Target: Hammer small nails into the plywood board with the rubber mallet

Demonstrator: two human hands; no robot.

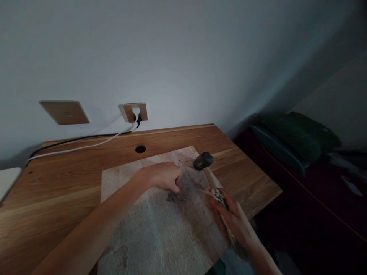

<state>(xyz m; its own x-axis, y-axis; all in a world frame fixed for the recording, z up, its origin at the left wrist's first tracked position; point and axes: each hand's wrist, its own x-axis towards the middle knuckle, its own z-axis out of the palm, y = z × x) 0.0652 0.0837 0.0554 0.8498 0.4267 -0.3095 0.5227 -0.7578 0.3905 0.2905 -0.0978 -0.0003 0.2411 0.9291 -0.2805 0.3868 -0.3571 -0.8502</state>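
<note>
My right hand is wrapped round the wooden handle of a hammer; its dark head is raised at the right side of a worn, light board. Over the board, my left hand is closed with its fingers curled down, and what they hold, if anything, is hidden. Just below that hand lies a small pile of nails. A few small nail heads show on the board between the left hand and the hammer.
The board lies on a wooden desk against a wall. A white cable and a black one run from a wall socket to the left. Near the back is a round cable hole. Cushions lie beyond the desk's right edge.
</note>
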